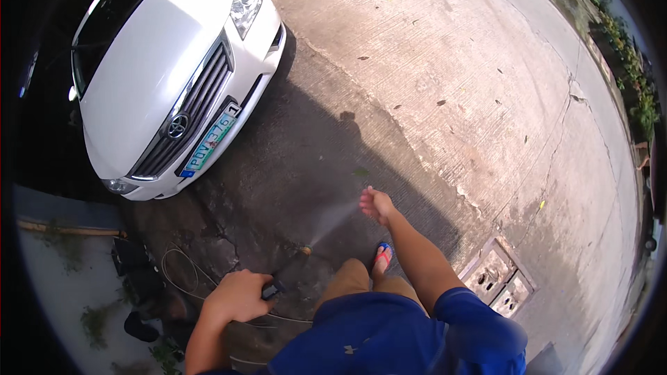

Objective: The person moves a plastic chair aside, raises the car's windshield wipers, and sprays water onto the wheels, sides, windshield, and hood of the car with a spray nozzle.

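Observation:
My left hand (237, 296) is closed around the grip of a dark spray gun (273, 289), low in front of me. Its brass-coloured nozzle tip (306, 251) points away from me and to the right. A fan of water mist (333, 221) leaves the tip and reaches toward my right hand (376, 204). That hand is held out at the mist's far end, palm toward the spray, fingers slightly bent and holding nothing. Part of the spray gun's body is blurred and hard to make out against the dark ground.
A white Toyota car (156, 62) stands ahead on the left. A thin pale hose (180, 271) loops over the wet concrete (260, 177) beside dark objects (135, 265) along a wall. A concrete cover with holes (495, 276) lies at right. Dry leaves (442, 103) dot the sunlit driveway.

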